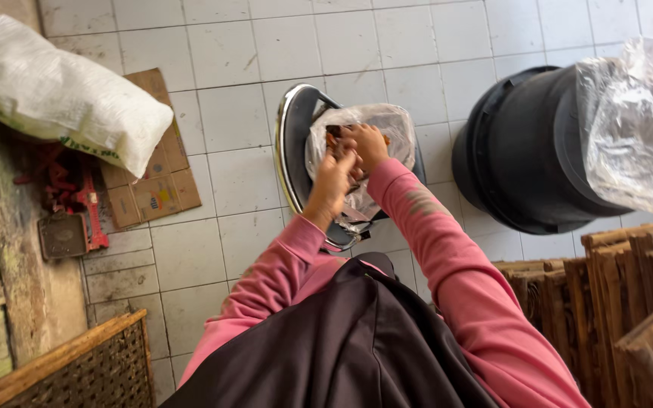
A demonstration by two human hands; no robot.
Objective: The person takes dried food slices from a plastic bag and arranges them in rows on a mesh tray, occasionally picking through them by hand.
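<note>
Grip hidden, both hands [349,162] inside clear bag [387,125], contents unclear

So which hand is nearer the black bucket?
Right. The right hand is in the clear bag, on the side toward the black bucket; the left hand sits farther away.

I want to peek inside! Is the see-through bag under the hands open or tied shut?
Open. Both hands, left hand and right hand, reach into the clear plastic bag, whose mouth is spread wide over the metal bowl.

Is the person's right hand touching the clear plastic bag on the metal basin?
Touching. The head view shows the right hand with fingers inside the clear plastic bag, pressed against its film.
</note>
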